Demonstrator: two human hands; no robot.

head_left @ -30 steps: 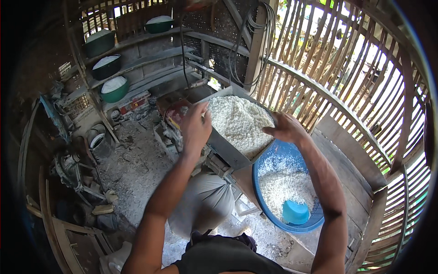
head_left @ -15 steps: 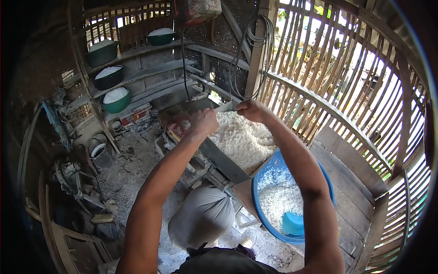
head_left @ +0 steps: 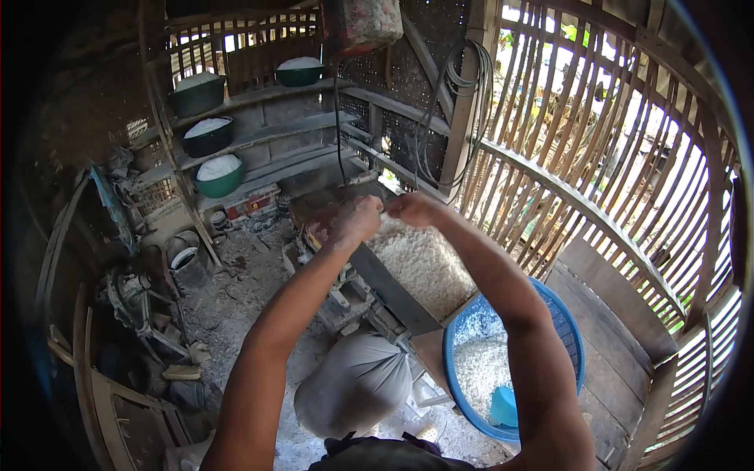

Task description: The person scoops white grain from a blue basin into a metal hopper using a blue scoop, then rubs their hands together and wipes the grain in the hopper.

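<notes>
My left hand (head_left: 361,217) and my right hand (head_left: 416,209) are close together over the far end of a trough with a dark, flat side wall (head_left: 397,289). Both have their fingers curled closed. Whatever they pinch is hidden behind the fingers. Below them the trough holds a heap of white, crumbly grains (head_left: 424,267). Beside its near end stands a blue tub (head_left: 450,377) with more white grains and a light blue scoop (head_left: 504,407) in it; my right forearm covers part of the tub.
A tied grey sack (head_left: 353,385) bulges below the trough. Green basin (head_left: 221,187), black basin (head_left: 208,144) and other heaped basins sit on shelves at the back left. A red, whitish-stained container (head_left: 361,30) hangs overhead. Slatted walls (head_left: 597,141) enclose the right; machinery (head_left: 133,302) stands left.
My right hand has moved left, close to my left hand. A thin flat piece that showed between them is now out of sight. The view has shifted slightly.
</notes>
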